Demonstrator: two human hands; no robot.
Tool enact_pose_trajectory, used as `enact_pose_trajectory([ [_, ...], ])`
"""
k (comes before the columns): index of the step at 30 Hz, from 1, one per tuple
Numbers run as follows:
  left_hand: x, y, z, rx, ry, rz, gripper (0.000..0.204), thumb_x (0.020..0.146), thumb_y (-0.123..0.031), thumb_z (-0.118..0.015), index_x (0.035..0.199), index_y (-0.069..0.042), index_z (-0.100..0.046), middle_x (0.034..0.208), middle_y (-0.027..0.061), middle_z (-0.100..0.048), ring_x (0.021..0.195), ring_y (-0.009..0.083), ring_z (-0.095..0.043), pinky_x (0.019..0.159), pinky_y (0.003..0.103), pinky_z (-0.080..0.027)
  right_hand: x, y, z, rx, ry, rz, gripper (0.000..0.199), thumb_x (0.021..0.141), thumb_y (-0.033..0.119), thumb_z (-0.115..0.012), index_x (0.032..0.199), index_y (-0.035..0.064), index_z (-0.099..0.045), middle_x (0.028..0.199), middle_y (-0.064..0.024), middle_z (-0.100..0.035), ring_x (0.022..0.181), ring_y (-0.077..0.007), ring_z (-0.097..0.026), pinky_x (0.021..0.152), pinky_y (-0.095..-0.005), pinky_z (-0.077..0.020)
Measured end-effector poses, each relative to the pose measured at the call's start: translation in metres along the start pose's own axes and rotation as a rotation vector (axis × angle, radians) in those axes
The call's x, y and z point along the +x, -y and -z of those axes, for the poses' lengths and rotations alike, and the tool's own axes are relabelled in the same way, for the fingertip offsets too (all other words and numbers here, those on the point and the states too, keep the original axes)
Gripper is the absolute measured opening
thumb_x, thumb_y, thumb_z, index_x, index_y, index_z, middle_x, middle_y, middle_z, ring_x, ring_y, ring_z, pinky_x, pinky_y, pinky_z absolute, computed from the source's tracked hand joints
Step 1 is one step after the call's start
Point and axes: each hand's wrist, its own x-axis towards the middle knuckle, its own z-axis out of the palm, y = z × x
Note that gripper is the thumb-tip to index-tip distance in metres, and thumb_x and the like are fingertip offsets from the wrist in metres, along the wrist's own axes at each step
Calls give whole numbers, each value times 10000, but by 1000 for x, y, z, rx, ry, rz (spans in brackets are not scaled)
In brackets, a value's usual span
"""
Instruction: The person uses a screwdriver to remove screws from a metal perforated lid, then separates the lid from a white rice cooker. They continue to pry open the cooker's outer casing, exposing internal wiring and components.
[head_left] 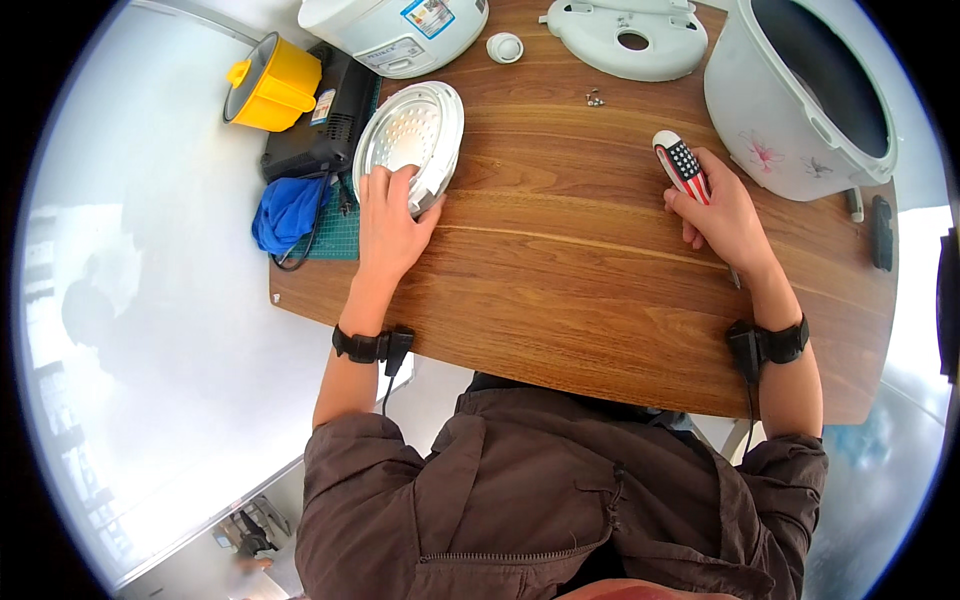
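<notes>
At the left of the table my left hand [390, 222] is closed over the near rim of a round white perforated lid-like part [422, 118], fingers on top and thumb at its right side. The undersides of the fingers are hidden. Out to the right, my right hand [728, 212] is closed around a hand tool [684, 166] with a white-ended handle in black-and-white dots and red stripes. A short metal tip shows below that hand, close to the wrist; the palm hides the part between, so its exact kind is unclear.
Small screws [595, 98] lie beyond mid-table. Behind are a white cooker-like body [400, 35], a small white round part [505, 47] and a pale lid [630, 45]. A large white pot housing [770, 110] stands right. At left: a black case [330, 120], yellow container [280, 85] and blue cloth [288, 213].
</notes>
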Motion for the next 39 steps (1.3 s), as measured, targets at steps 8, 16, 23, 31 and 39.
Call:
enact_pose_trajectory([
  [8,20,29,18,55,-179,-76,302,789,7,-729,1044,18,-569,994,198,-523,931,404,-529,815,486,-451,0,-2,2,-16,8,22,356,925,166,-706,1203,-16,-577,782,-49,-655,552,-103,-600,487,-265,-505],
  [16,22,30,60,-14,-257,8,219,901,-56,-719,1016,6,-543,987,174,-528,922,376,-524,819,454,-448,0,0,1,-11,18,20,396,926,160,-712,1248,-21,-568,773,-49,-638,560,-101,-603,486,-262,-505],
  [23,17,20,52,25,-154,-91,327,796,-26,-749,1063,-9,-561,1035,172,-533,976,398,-525,868,485,-453,-2,-3,4,16,6,41,433,923,154,-712,1278,-28,-544,783,-57,-635,568,-110,-620,491,-271,-514],
  [31,12,15,11,204,62,-153,462,732,-4,-789,1151,-19,-595,1063,166,-529,1022,393,-535,901,478,-475,1,-1,6,17,64,91,339,909,172,-722,1112,-48,-562,833,-139,-682,600,-170,-686,532,-327,-568],
  [39,31,-1,17,190,189,-120,526,802,-230,-824,1228,-27,-592,1119,149,-543,1070,380,-528,923,485,-446,-7,-5,14,23,55,120,439,887,150,-692,1251,-64,-569,862,-173,-703,609,-225,-703,555,-347,-575],
])
